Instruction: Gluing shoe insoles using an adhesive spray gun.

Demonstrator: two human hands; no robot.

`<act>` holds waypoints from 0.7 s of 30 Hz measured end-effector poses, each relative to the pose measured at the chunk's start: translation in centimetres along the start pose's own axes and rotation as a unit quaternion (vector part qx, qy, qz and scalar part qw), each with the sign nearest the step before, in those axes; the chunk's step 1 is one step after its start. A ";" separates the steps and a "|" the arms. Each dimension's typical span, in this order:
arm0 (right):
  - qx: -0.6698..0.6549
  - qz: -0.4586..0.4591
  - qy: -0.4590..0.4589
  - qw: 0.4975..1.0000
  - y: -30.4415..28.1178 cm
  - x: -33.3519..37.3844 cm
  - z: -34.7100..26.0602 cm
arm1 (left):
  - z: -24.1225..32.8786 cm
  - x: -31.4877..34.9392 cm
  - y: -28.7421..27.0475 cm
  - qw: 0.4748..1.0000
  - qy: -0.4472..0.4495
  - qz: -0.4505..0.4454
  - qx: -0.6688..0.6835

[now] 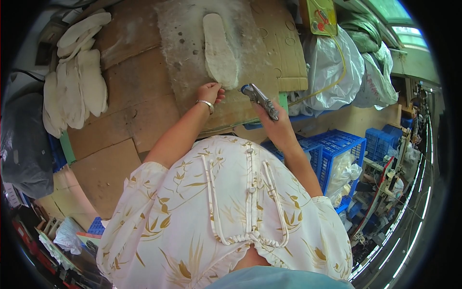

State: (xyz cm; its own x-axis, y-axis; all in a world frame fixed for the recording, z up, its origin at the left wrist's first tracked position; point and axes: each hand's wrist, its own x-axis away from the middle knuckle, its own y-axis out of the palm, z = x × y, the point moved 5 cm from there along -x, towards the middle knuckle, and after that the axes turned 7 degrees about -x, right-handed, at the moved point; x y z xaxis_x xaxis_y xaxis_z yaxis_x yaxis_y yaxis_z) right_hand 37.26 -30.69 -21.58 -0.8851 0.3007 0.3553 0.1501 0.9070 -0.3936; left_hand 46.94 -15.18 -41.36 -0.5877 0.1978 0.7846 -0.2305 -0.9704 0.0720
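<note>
A cream, fleecy insole (220, 45) lies lengthwise on a worn, whitened cardboard sheet (178, 72). At its near end, my left hand (210, 94) has thumb and fingers pinched on the insole's edge; a bracelet circles that wrist. My right hand (276, 123) is wrapped round a metal spray gun (261, 102), whose blue-ringed nozzle points up and left, a short way to the right of the insole's near end. Some fingers of the right hand are hidden beneath the gun. Over at the left lie several more cream insoles (77, 89), heaped and overlapping.
Flattened brown cardboard (130, 91) covers the worktable. White plastic bags (334, 67) and a yellow container (318, 17) with a yellow hose (342, 72) stand at the right. Blue crates (337, 139) sit below on that side. A dark plastic bag (24, 139) hangs at the far left.
</note>
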 end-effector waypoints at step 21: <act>-0.018 0.000 -0.066 0.998 2.0 -8.3 -5.4 | 0.3 0.4 0.0 1.000 0.013 0.001 -0.012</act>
State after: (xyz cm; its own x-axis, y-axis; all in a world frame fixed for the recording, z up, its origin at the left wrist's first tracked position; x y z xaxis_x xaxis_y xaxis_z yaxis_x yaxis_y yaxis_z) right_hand 47.29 -29.76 -20.79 -0.9348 0.2620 0.2399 0.1641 0.9174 -0.3625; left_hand 46.95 -15.17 -40.87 -0.6082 0.1995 0.7683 -0.2474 -0.9673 0.0553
